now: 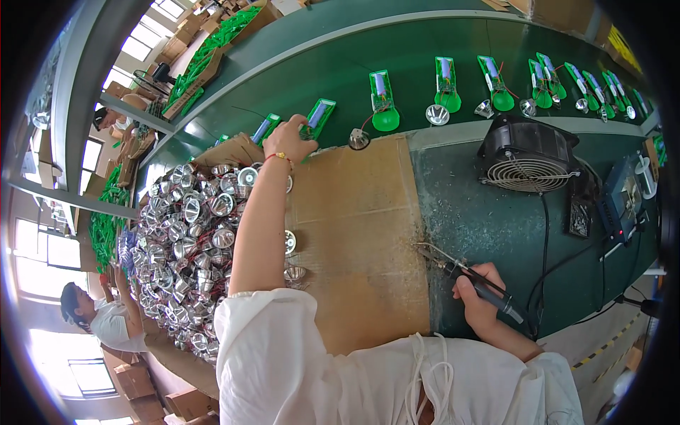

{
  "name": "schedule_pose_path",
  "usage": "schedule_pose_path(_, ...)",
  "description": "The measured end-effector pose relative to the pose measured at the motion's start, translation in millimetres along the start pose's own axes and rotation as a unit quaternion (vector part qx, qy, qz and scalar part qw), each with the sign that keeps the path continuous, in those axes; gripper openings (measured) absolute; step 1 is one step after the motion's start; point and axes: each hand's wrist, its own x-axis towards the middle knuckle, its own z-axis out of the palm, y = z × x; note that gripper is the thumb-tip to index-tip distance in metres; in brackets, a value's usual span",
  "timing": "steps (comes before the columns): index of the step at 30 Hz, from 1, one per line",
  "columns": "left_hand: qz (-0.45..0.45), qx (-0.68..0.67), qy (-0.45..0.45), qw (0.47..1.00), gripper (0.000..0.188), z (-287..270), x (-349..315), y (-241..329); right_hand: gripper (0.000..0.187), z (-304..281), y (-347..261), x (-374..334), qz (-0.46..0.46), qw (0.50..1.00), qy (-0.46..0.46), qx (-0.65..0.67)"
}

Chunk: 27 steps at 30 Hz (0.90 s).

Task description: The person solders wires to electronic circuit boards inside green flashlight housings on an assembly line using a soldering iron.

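Note:
My left hand [289,142] reaches to the far side of the bench, its fingers closed on the near end of a green plastic lamp housing [320,117] with a blue battery cell in it. In my right hand [482,294] is a soldering iron [499,301], its tip angled left over the brown cardboard sheet [354,212]. To the right of my left hand, another green housing [384,106] lies with a silver reflector cup [359,139] wired to it. A large heap of silver reflector cups [191,241] lies beside my left forearm.
Several more green housings [446,85] line the far side. A black fan [528,156] stands at the right, near a blue soldering station [623,198] and cables. Small metal bits litter the green mat [482,212]. Two people work at the left, near boxes of green parts [212,57].

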Motion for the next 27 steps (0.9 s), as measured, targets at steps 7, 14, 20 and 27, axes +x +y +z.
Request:
schedule_pose_path(7, 0.050, -0.188, 0.073, 0.978, 0.053, 21.5, -148.0, 51.8, 0.011, 2.0, 3.0, 4.4, 0.024, 0.999, 0.010, 0.031)
schedule_pose_path(14, -0.028, -0.168, 0.272, 0.947, 0.064, 25.4, -259.7, 23.9, 0.012, 1.6, -2.7, 3.6, -0.022, 1.000, 0.001, 0.022)
schedule_pose_path(20, -0.018, 0.081, 0.159, 0.984, 0.034, 29.0, -282.5, -0.4, 0.013, 5.7, -0.5, 0.4, -0.028, 0.999, -0.006, 0.012)
schedule_pose_path(27, 0.059, -0.091, 0.299, 0.948, 0.027, 21.8, -303.7, 7.3, 0.013, 2.0, -2.3, -9.6, -0.047, 0.999, -0.008, -0.001)
